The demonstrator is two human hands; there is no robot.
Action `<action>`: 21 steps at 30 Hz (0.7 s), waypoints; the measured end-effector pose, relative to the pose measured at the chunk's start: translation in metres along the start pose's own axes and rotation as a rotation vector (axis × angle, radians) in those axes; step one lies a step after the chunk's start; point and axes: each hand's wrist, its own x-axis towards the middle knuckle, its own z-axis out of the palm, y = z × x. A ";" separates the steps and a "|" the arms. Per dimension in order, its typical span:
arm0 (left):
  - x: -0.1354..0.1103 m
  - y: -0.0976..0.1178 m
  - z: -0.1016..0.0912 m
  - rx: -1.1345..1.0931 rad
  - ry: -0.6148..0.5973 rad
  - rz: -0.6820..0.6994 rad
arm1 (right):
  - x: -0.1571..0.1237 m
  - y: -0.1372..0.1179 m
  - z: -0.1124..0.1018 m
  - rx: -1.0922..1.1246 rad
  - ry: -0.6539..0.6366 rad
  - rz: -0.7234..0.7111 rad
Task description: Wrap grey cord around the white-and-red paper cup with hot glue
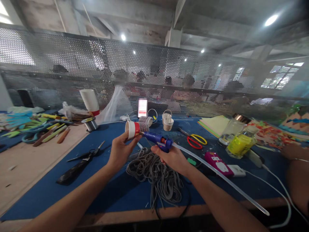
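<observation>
Blue plastic first catches my eye across the bench: a glue gun [153,137] gripped in the worker's right hand [170,157], fingers closed around its handle. Out of its back runs a long, cloudy glue stick [217,174], slanting down past the right forearm toward the bench's near edge. The left hand [120,149] has a white paper cup [131,130] with a red band, pinched narrowly between thumb and fingers and tipped on its side, mouth turned leftward. Grey cord [145,124] is wound about the cup's other end. That cup is up in front of the worker, above the blue mat [101,195], and the gun's nozzle points right at it; whether the two touch, I can't tell from here.

Beneath the hands a loose heap of grey cord [156,175] spreads over the mat. Off to the left lies a black-handled cutting tool [84,161], with a spool of wire [90,124] and a leaning stack of paper cups [89,100] beyond it. Rightward I see red-and-yellow scissors [196,141], a magenta power strip [218,165] and a bottle of yellow liquid [241,145]. Another person's arm [299,180] shows at the far right.
</observation>
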 end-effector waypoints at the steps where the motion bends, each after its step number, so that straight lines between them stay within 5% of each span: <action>1: 0.000 0.000 0.000 0.004 0.000 0.002 | 0.000 0.000 0.000 -0.001 0.001 -0.001; 21: 0.000 0.002 0.000 0.028 0.002 0.030 | -0.002 -0.003 0.000 -0.051 0.015 0.021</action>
